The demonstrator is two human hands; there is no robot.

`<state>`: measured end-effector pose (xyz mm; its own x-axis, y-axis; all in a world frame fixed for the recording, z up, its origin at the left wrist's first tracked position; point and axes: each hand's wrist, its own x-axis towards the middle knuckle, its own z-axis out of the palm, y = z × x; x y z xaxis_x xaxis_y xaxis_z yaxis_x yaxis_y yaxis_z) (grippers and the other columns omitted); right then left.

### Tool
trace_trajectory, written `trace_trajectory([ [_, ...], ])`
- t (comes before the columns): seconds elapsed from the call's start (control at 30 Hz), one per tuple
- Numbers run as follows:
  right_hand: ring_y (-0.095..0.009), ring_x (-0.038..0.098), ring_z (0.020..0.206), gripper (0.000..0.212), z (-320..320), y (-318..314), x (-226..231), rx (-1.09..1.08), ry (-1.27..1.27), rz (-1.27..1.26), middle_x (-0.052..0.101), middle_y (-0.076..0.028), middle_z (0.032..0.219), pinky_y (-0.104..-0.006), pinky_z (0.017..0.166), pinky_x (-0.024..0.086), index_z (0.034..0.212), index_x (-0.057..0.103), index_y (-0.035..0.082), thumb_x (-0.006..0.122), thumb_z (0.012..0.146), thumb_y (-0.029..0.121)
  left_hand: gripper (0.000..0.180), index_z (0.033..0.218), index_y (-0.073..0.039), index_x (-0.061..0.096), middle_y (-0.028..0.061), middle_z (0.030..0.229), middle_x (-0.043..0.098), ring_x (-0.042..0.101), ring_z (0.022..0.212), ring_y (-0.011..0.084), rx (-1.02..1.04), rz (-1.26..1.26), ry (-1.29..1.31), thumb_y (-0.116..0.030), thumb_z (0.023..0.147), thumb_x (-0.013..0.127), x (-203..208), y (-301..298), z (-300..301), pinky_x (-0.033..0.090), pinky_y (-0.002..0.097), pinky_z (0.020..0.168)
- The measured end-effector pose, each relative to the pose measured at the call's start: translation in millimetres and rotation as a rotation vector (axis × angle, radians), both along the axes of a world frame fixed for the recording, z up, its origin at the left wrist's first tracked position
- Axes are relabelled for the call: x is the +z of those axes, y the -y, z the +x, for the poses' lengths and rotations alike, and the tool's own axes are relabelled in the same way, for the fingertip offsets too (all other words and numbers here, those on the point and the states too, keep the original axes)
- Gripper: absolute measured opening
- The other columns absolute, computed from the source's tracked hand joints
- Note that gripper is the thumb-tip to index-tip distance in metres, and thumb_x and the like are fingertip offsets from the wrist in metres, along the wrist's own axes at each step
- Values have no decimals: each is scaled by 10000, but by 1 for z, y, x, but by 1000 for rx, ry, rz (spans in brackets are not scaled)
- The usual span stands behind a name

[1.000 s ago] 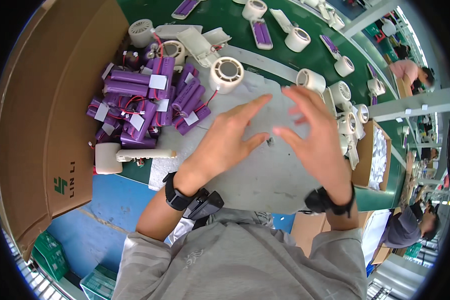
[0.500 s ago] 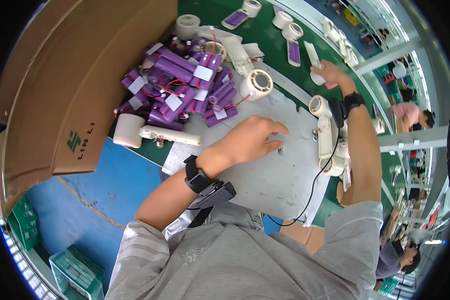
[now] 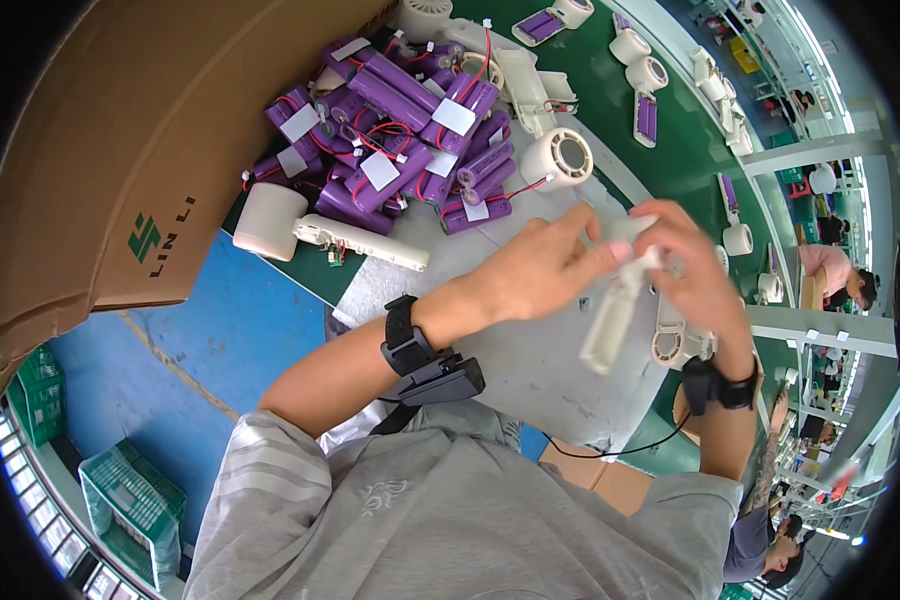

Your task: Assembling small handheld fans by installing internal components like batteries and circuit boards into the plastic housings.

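Note:
Over the grey mat (image 3: 560, 360) a white plastic handle-like shell (image 3: 610, 325), blurred by motion, hangs from my right hand (image 3: 685, 265), whose fingers close on its upper end. My left hand (image 3: 535, 265) is right beside that end, thumb and fingers apart; whether the thumb touches the shell I cannot tell. To the left lies a heap of purple battery packs (image 3: 400, 150) with red and black wires and white labels. A white round fan head (image 3: 557, 158) stands at the heap's right edge. White fan bodies (image 3: 673, 345) lie partly hidden behind my right hand.
A large cardboard box (image 3: 100, 170) stands at the left. A white handle with a round head (image 3: 365, 242) lies at the mat's left corner. More fan parts with purple batteries (image 3: 646, 115) sit along the green table (image 3: 610, 170). A cable (image 3: 620, 452) trails from my right wrist.
My right hand has come back from the far right of the table to the mat, bringing the white shell. My left hand has moved slightly right, toward it. The view has shifted.

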<state>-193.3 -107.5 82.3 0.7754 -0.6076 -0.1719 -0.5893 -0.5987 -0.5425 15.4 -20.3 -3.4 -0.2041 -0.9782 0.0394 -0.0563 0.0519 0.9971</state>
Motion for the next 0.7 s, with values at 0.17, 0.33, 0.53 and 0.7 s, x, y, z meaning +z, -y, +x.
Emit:
trace_trajectory([
  [0.17, -217, 562, 1023, 361, 34, -24, 10, -59, 27, 138, 553, -98, 1213, -320, 834, 448, 1055, 623, 26, 628, 705, -63, 286, 974, -15, 591, 157, 806, 662, 664, 746, 283, -200, -154, 196, -180, 804, 751, -12, 2, -2, 516, 388, 704],
  [0.33, -227, 611, 771, 325, 88, -14, 21, 27, 79, -191, 630, -118, 918, -328, 693, 484, 1061, 664, 28, 646, 741, -26, 263, 932, -16, 614, 142, 806, 665, 661, 767, 281, -223, -157, 259, -145, 763, 768, -13, 3, 1, 513, 385, 720],
  [0.53, -326, 610, 590, 198, 121, -2, -15, 330, -300, -625, 638, -147, 744, -382, 581, 500, 968, 691, 19, 670, 771, 31, 214, 889, -40, 647, 128, 828, 672, 658, 811, 308, -258, -332, 198, -126, 724, 753, -25, 6, -5, 509, 406, 734],
  [0.7, -351, 623, 691, 98, 121, -7, -6, 306, -370, -609, 648, -181, 779, -392, 602, 500, 880, 664, 2, 666, 794, 49, 159, 844, -55, 655, 113, 835, 675, 654, 819, 310, -284, -347, 231, -115, 713, 723, -26, 5, -2, 503, 423, 722],
])
